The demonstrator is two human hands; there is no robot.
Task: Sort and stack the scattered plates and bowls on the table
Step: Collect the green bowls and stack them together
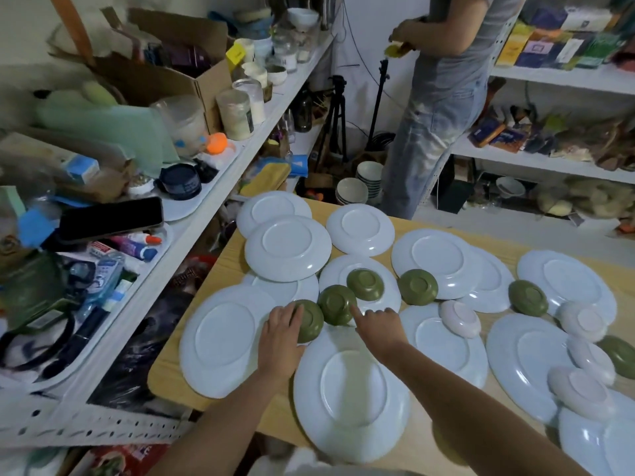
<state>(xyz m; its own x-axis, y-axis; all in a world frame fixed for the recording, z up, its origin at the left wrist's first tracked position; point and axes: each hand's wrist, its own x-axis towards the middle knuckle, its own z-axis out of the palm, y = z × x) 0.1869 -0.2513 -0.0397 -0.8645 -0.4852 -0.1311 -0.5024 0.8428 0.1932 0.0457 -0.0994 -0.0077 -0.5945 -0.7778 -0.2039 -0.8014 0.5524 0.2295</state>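
Observation:
Several white plates lie face down over the wooden table, some overlapping; the nearest plate sits at the front edge. Several green bowls rest upside down among them. My left hand lies on the left side of one green bowl, fingers curved around it. My right hand hovers beside a second green bowl, its index finger touching that bowl's right edge. Two more green bowls sit just behind. Pale pink bowls lie inverted to the right.
A cluttered white shelf with a phone, jars and boxes runs along the left. Another person stands beyond the table's far edge. Stacked bowls sit on the floor behind. More shelves line the right wall.

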